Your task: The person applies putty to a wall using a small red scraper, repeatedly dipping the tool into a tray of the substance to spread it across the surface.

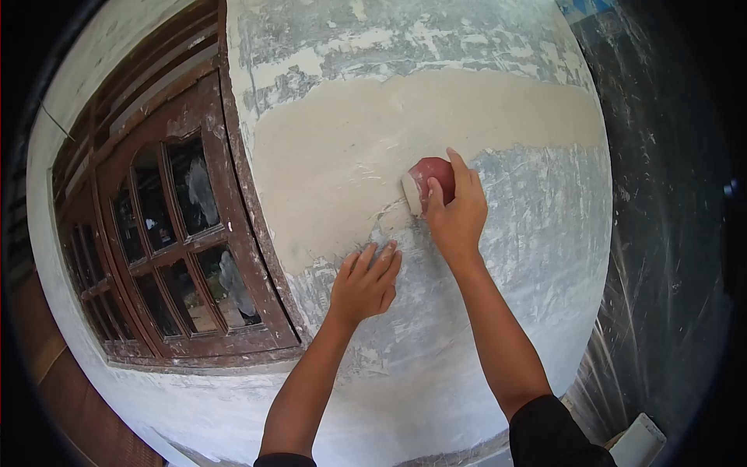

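Observation:
In my right hand (457, 214) is a red putty scraper (436, 173), gripped between thumb and fingers. Pale putty coats its left edge, which lies against the wall (529, 202). A broad band of smooth cream putty (327, 156) spreads across the wall above and left of the scraper, with a few rough streaks near the blade. My left hand (364, 282) rests with its fingers stretched out at the lower edge of that band, over patchy grey wall, and holds nothing.
To the left is a brown wooden window (179, 233) with glass panes and a paint-spotted frame. Dark, white-splashed sheeting (654, 194) hangs on the right. A whitish container-like object (638, 442) stands at the lower right.

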`<state>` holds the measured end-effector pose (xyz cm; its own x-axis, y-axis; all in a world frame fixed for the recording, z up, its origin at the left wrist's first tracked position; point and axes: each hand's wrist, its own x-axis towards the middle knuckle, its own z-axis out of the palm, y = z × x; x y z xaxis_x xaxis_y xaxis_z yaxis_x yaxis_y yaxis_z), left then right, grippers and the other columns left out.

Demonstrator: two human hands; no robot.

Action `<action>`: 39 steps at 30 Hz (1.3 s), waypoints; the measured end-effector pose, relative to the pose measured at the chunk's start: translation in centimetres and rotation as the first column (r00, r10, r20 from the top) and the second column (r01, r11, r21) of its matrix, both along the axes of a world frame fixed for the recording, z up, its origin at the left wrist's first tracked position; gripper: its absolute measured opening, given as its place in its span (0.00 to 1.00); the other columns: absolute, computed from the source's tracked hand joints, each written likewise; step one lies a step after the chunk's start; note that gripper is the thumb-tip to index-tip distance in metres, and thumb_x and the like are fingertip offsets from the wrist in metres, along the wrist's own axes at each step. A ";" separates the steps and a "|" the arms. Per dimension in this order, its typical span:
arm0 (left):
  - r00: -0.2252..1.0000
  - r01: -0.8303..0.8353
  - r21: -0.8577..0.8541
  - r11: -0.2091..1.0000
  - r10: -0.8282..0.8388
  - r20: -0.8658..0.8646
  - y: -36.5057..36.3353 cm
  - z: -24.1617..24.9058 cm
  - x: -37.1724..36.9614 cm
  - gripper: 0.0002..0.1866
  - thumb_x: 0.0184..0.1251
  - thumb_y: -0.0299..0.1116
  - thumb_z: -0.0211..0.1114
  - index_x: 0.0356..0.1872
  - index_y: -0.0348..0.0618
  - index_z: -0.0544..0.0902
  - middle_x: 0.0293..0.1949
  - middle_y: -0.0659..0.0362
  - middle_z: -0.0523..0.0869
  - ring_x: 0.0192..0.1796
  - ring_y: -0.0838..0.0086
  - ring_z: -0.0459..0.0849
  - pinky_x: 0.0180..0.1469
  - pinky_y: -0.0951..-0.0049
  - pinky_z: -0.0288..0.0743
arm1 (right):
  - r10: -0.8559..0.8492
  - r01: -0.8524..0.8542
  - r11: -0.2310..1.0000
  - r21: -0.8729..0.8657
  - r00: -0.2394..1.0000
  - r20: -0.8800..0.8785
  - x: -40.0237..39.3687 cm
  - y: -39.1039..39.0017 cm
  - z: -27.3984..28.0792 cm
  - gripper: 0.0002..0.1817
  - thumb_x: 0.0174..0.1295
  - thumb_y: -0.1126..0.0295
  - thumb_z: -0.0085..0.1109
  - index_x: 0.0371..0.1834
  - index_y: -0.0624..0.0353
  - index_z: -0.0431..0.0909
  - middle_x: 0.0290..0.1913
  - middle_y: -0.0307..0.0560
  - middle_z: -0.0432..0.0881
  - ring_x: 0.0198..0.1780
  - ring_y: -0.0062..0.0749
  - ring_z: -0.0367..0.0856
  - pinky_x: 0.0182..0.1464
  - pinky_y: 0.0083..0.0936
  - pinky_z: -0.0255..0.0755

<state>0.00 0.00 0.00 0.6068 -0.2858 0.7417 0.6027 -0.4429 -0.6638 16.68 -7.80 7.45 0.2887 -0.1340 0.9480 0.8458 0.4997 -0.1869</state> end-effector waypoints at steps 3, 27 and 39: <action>0.998 0.015 -0.031 0.999 -0.016 -0.056 -0.3 -0.3 -0.9 0.23 0.59 0.39 0.59 0.57 0.52 0.83 0.60 0.62 0.82 0.61 0.65 0.77 0.63 0.60 0.65 | 0.044 -0.022 0.978 -0.209 0.994 0.103 -2.1 0.2 -1.3 0.27 0.61 0.70 0.66 0.66 0.56 0.75 0.41 0.53 0.78 0.41 0.51 0.81 0.43 0.40 0.77; 0.997 0.080 -0.021 0.997 -0.081 -0.009 0.2 -0.2 0.0 0.18 0.58 0.39 0.59 0.49 0.47 0.83 0.52 0.59 0.82 0.59 0.64 0.77 0.61 0.59 0.66 | -0.168 0.168 0.986 -0.019 0.957 -0.238 4.0 -0.8 -1.1 0.26 0.60 0.73 0.65 0.64 0.59 0.75 0.44 0.55 0.79 0.43 0.52 0.82 0.44 0.41 0.77; 0.999 0.053 0.017 0.998 -0.053 -0.003 -0.1 -0.1 0.1 0.17 0.57 0.39 0.59 0.47 0.49 0.82 0.51 0.60 0.81 0.58 0.68 0.78 0.62 0.62 0.66 | -0.108 0.127 0.987 0.096 0.977 -0.181 3.5 -0.7 -0.4 0.25 0.60 0.73 0.65 0.63 0.58 0.76 0.43 0.55 0.79 0.43 0.53 0.81 0.45 0.42 0.77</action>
